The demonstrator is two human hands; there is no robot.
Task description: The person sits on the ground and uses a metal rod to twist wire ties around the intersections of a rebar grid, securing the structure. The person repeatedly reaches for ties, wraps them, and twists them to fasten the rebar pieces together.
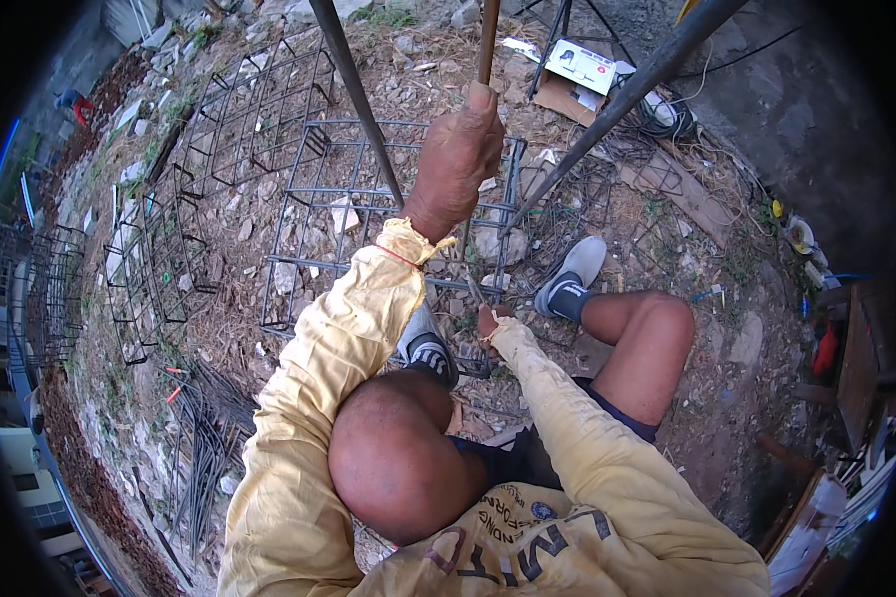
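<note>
My left hand (455,164) is raised in front of me, closed with the thumb up around the lower end of a brown, rust-coloured rod (489,45). Lower down, between my knees, my right hand (490,322) is closed on a slim grey metal tool (474,289); its kind is too small to tell. The tool's tip is close to a grid of tied steel bars (314,229) in front of my feet. My left forearm and hand hide part of that grid.
Two dark poles (353,85) (635,98) slant down on either side of my left hand. More rebar cages (149,254) lie left, near a bundle of dark wire (201,428). A white box (579,66) and a plank (679,194) lie right. Stones litter the ground.
</note>
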